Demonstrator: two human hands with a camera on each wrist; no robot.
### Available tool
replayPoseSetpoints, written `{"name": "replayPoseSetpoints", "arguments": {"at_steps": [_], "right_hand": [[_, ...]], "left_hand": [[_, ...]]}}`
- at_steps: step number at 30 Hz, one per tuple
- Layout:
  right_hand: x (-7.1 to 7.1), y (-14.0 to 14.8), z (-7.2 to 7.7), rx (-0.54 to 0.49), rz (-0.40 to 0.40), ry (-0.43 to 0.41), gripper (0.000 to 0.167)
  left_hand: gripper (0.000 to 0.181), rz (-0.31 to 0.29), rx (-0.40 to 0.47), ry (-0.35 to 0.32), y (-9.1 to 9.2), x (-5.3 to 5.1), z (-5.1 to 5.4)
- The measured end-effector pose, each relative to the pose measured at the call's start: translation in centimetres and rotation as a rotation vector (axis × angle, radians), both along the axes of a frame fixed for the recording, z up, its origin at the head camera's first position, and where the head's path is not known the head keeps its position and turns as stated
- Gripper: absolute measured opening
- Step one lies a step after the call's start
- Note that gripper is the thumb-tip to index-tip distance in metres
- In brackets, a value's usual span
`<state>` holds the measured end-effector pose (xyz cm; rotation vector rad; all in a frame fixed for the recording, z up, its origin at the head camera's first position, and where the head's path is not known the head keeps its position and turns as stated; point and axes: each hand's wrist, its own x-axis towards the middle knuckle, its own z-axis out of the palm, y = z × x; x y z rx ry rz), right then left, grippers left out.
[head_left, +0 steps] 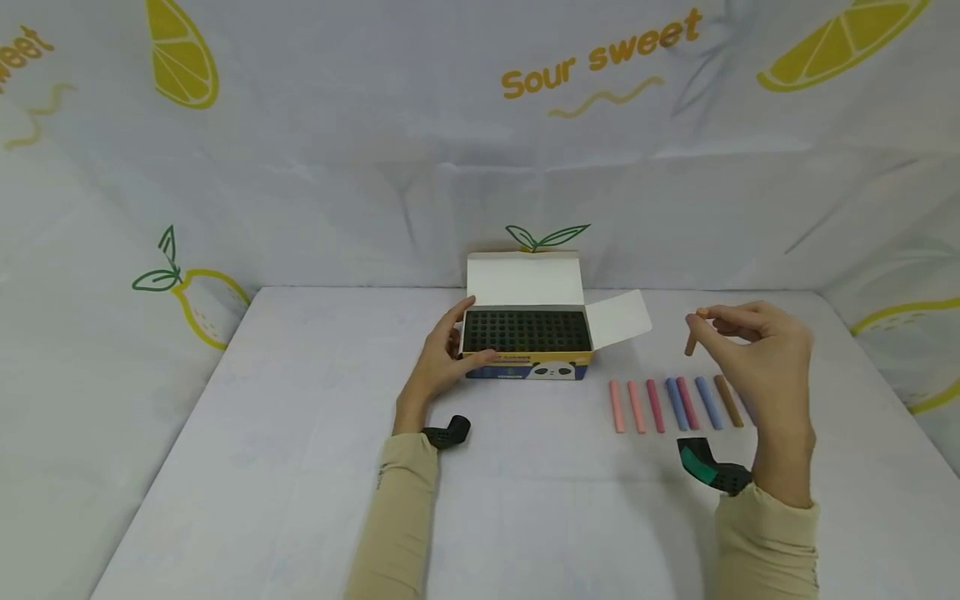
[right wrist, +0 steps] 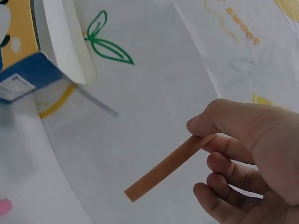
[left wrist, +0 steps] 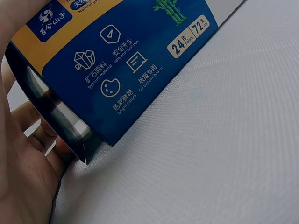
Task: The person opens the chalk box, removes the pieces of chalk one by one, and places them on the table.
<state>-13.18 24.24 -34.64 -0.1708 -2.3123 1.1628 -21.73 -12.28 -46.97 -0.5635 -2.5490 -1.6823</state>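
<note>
An open chalk box [head_left: 487, 367] with a panda on its front stands at the back of the table. Inside is a black insert [head_left: 527, 331] full of small holes. My left hand [head_left: 429, 371] grips the box's left end, thumb along the front and fingers round the side; the left wrist view shows its blue printed front [left wrist: 126, 60]. To the right of the box, above the table, my right hand [head_left: 768, 354] pinches an orange-brown chalk stick [right wrist: 163, 169] by one end between thumb and index finger. Its other fingers are loosely curled, and the stick's free end points down.
Several chalk sticks, including a pink one [head_left: 617, 407], a blue one [head_left: 708, 403] and a brown one [head_left: 728, 401], lie in a row below my right hand. The box's white lid [head_left: 524, 279] stands up against the back cloth, and a side flap [head_left: 619, 320] sticks out right.
</note>
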Motion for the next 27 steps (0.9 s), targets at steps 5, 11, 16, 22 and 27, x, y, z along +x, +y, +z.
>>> {"name": "replayPoseSetpoints", "arguments": {"at_steps": [5,11,16,22,27], "right_hand": [[0.6,3.4,-0.6,0.092,-0.137,-0.143,0.029],[1.7,8.0,-2.0,0.148,-0.267,-0.352,0.04],[2.4,10.8,-3.5,0.141,-0.323,-0.47,0.044],[2.5,12.1,-5.0,0.082,-0.368,-0.526,0.034],[1.8,12.2,-6.6,-0.033,-0.423,-0.536,0.048]], "left_hand": [[0.089,-0.006,-0.003,-0.011,0.0,0.0,0.0],[0.089,-0.007,0.0,-0.022,0.0,0.0,-0.1],[0.09,-0.009,0.002,-0.02,-0.1,-0.1,-0.2],[0.092,-0.006,0.006,0.001,-0.1,0.0,-0.4],[0.093,-0.006,0.004,0.006,-0.1,0.0,-0.4]]}}
